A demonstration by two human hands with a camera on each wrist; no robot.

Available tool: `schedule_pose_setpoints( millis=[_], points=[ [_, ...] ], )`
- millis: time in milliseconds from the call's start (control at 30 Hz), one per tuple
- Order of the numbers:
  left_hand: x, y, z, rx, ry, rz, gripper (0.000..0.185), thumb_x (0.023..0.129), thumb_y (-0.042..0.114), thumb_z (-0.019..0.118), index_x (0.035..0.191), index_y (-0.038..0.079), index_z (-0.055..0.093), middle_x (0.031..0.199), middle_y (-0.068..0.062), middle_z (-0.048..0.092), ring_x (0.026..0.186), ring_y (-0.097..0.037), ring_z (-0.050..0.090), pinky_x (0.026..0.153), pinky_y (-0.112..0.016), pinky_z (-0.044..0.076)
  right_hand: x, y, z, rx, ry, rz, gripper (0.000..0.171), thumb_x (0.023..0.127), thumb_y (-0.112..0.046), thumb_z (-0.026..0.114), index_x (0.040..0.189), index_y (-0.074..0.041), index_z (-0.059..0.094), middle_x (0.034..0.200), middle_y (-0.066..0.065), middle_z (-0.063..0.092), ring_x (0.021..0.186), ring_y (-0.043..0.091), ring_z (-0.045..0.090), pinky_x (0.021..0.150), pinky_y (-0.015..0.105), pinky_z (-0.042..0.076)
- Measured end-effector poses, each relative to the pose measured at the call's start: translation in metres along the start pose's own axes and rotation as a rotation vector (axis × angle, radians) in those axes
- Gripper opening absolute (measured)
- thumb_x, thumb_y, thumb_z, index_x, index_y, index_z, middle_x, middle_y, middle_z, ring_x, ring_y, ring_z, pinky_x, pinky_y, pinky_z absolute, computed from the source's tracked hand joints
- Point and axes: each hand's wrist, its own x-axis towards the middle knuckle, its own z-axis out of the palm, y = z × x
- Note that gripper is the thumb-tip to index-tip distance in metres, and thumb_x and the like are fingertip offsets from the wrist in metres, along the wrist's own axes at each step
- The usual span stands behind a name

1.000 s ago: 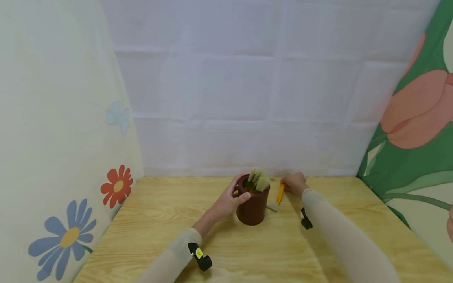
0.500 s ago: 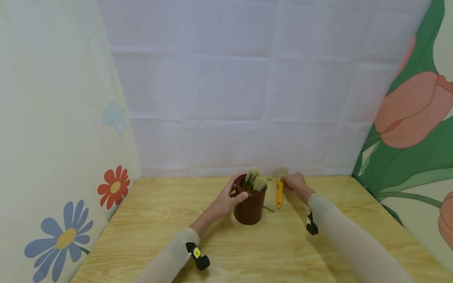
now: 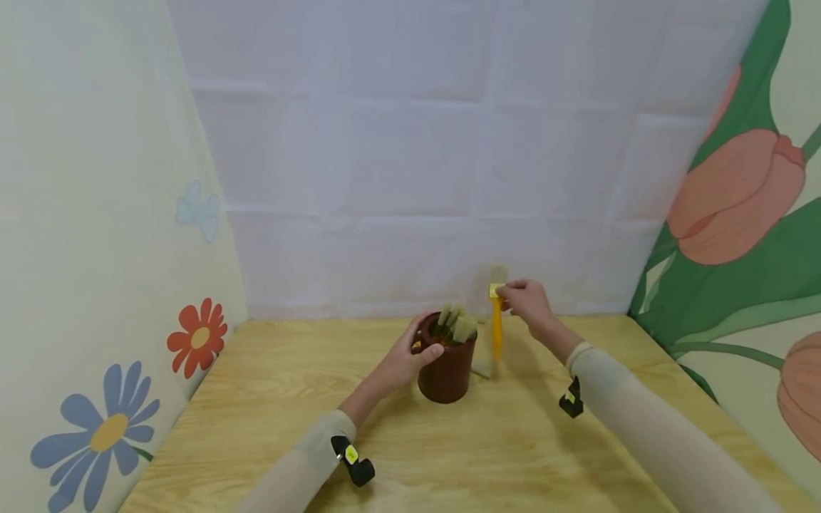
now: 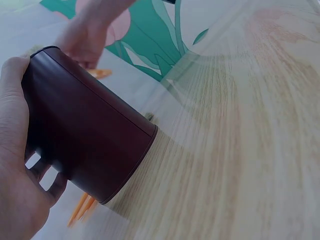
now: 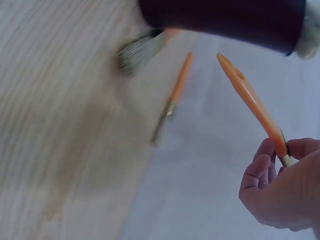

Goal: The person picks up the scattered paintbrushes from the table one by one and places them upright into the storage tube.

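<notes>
A dark brown cylindrical brush holder stands on the table, slightly tilted, with several pale-bristled brushes poking bristles-up from its mouth. My left hand grips it from the left, thumb over the front near the rim. To its right, my right hand pinches a paintbrush at the metal collar. This brush hangs upright above the table, bristles up and orange handle down. In the right wrist view its handle points toward the holder.
Behind the holder lie a wide brush and a slimmer orange-handled brush on the wooden table. A white cloth backdrop rises at the table's back edge. Flower-printed panels stand at left and right.
My right hand has turned the paintbrush from bristles-down to bristles-up and lifted it off the table, moving toward the holder. The left hand keeps its grip. The head view has shifted slightly.
</notes>
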Motion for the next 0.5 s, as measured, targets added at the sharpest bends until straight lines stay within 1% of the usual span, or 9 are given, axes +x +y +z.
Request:
schedule_pose_setpoints(
  millis=[133,267,367,500],
  points=[
    [0.001,0.003,-0.002,0.017,0.008,0.016,0.065,0.102,0.033,0.066,0.158,0.029,0.032,0.147,-0.003,0.044,0.128,-0.026,0.05,0.1,-0.046,0.046,-0.012,-0.03,0.001,0.077,0.045,-0.075,0.034,0.097,-0.02,0.068,0.116,0.007,0.06,0.092,0.013,0.07,0.073,0.018,0.065,0.062,0.025,0.051],
    [0.0,0.006,-0.002,0.033,-0.001,0.027,0.067,0.102,0.034,0.065,0.159,0.028,0.031,0.147,-0.003,0.043,0.129,-0.026,0.049,0.1,-0.047,0.045,-0.024,-0.058,0.003,0.186,0.066,-0.114,0.032,0.096,-0.022,0.071,0.113,0.003,0.059,0.091,0.011,0.068,0.071,0.018,0.064,0.063,0.026,0.052],
    [0.0,0.008,-0.002,0.025,-0.003,0.031,0.066,0.103,0.03,0.064,0.159,0.026,0.031,0.148,-0.004,0.042,0.129,-0.028,0.048,0.1,-0.048,0.045,-0.033,-0.077,0.005,0.274,0.051,-0.119,0.031,0.096,-0.022,0.072,0.111,0.001,0.059,0.092,0.011,0.068,0.072,0.019,0.064,0.063,0.026,0.052],
    [0.0,0.008,-0.001,0.004,0.0,0.021,0.063,0.103,0.026,0.065,0.158,0.027,0.033,0.148,-0.005,0.043,0.128,-0.029,0.049,0.099,-0.048,0.047,-0.048,-0.097,0.009,0.368,-0.016,-0.12,0.029,0.097,-0.021,0.072,0.11,0.001,0.057,0.098,0.014,0.066,0.074,0.021,0.064,0.065,0.028,0.053]
  ],
)
